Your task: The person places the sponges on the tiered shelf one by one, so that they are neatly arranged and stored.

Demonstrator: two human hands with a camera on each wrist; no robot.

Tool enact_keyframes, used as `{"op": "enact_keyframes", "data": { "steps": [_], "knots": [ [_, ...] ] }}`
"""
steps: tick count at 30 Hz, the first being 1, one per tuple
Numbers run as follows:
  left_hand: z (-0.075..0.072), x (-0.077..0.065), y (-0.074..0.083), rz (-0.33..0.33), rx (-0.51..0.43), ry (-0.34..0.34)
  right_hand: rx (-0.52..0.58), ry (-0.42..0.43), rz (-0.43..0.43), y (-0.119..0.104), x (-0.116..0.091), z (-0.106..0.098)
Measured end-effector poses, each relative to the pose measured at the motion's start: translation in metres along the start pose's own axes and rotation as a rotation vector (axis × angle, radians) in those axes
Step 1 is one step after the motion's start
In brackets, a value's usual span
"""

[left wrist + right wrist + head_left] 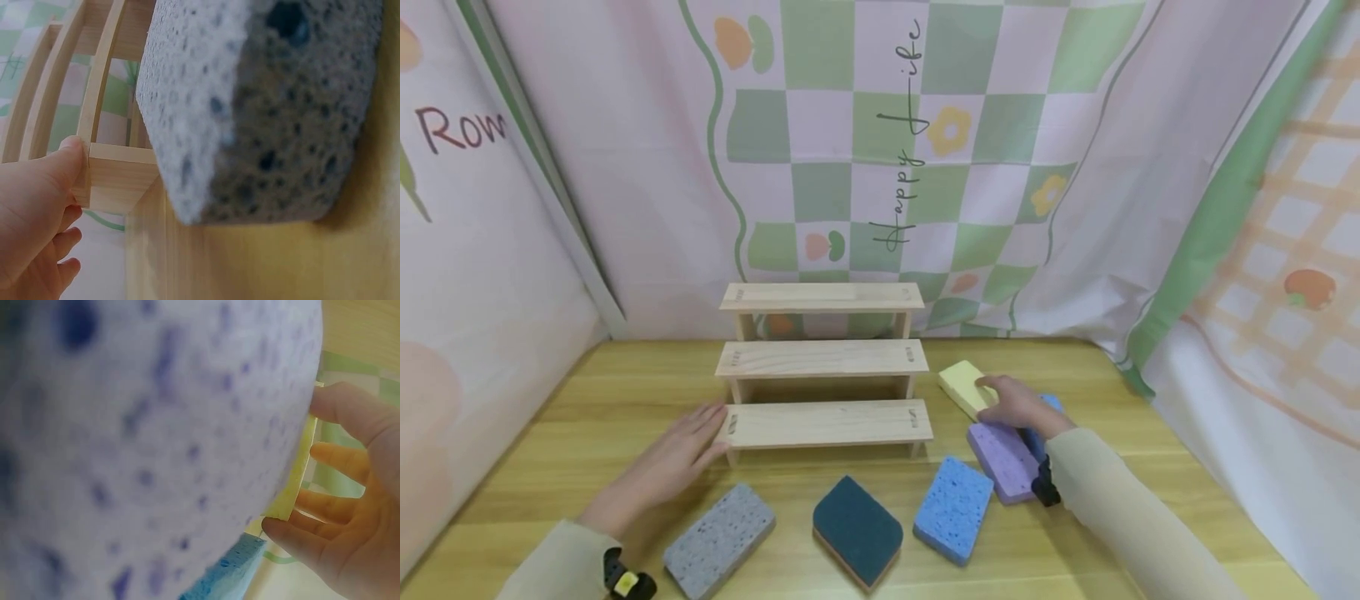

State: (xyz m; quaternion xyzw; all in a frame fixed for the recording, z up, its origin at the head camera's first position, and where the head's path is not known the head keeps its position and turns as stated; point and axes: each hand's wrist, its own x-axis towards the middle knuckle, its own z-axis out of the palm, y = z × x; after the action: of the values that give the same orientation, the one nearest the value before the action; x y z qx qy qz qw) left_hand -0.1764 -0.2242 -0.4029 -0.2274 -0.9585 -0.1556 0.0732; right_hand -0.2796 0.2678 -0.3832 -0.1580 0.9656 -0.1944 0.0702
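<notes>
A three-step wooden shelf (827,425) stands in the middle of the table. My left hand (681,450) rests against the left end of its lowest step, and in the left wrist view the thumb (70,150) touches the board's corner. On the right, my right hand (1018,404) grips a pale yellow sponge (961,383) by its near right part, the sponge low over the table. Under the right wrist lie a purple sponge (1003,467) and a darker blue sponge (1051,403), partly hidden by the hand.
In front of the shelf lie a grey speckled sponge (720,542), a dark green scouring sponge (857,532) and a light blue sponge (953,508). A checkered curtain (887,133) hangs behind, with cloth walls at both sides.
</notes>
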Motion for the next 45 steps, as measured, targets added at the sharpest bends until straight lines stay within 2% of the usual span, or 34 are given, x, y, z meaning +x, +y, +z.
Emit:
{"op": "enact_keyframes", "data": {
  "steps": [8,15,20,26,30,38,45],
  "knots": [
    [0.002,0.0,0.0,-0.006,-0.003,-0.011,0.011,0.06,-0.031,-0.005,-0.007,-0.011],
    [0.002,0.0,0.0,-0.008,-0.004,-0.015,0.005,0.126,-0.105,-0.009,-0.013,-0.026],
    [0.002,0.0,-0.001,-0.005,0.002,-0.014,-0.003,0.176,-0.112,-0.011,-0.016,-0.04],
    [0.001,0.0,-0.001,-0.003,0.011,-0.006,0.031,0.219,-0.165,-0.016,-0.019,-0.058],
    [0.002,0.0,-0.001,-0.003,0.014,-0.002,0.009,0.251,-0.175,-0.021,-0.021,-0.071],
    [0.004,-0.001,-0.002,0.0,0.01,-0.001,-0.002,0.225,-0.134,-0.034,-0.021,-0.1],
    [0.005,-0.001,-0.003,-0.001,0.008,0.001,0.021,0.238,-0.18,-0.047,-0.017,-0.119]
  ]
}}
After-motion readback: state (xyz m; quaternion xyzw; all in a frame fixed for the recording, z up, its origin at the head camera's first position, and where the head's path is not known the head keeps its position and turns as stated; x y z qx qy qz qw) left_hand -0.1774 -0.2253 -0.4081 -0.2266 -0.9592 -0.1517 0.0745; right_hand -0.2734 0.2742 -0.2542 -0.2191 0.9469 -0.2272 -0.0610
